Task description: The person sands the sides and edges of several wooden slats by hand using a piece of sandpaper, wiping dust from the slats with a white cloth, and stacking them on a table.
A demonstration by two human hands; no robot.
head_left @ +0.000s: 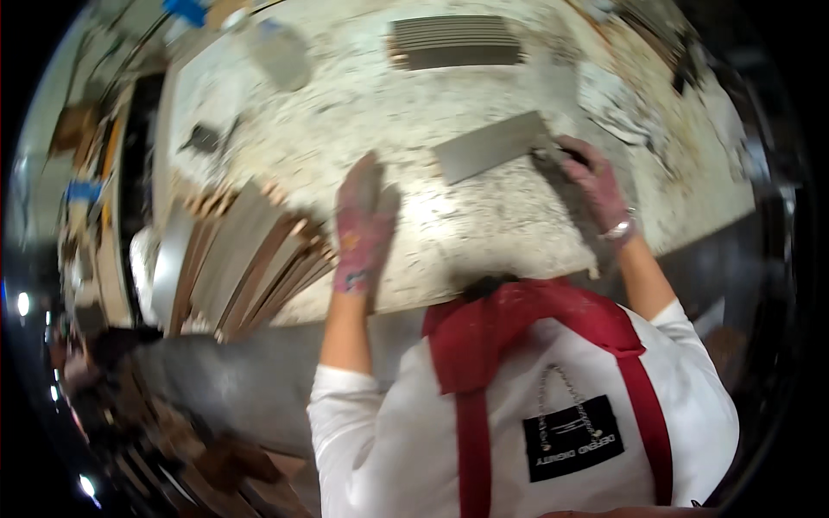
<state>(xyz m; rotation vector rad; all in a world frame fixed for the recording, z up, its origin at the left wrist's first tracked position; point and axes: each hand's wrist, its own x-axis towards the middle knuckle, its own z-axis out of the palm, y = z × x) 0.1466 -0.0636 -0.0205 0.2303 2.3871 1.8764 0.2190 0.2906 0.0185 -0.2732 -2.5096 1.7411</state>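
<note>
My right hand [596, 183], in a pink and grey work glove, has its fingers closed at the right end of a flat grey rectangular panel [485, 148]. The panel lies tilted over the worktable, and its grip end is partly hidden by fingers and blur. My left hand [359, 226], gloved the same way, is above the table's near part with fingers stretched out and nothing in them. Left of it, a fanned pile of similar grey and brown panels [246, 259] rests at the table's near left edge.
A neat stack of grey panels [458, 43] stands at the far side of the stained white worktable [345, 112]. Crumpled plastic [617, 108] lies at the right. A translucent container [283, 56] and a small dark object [203, 138] are at the left.
</note>
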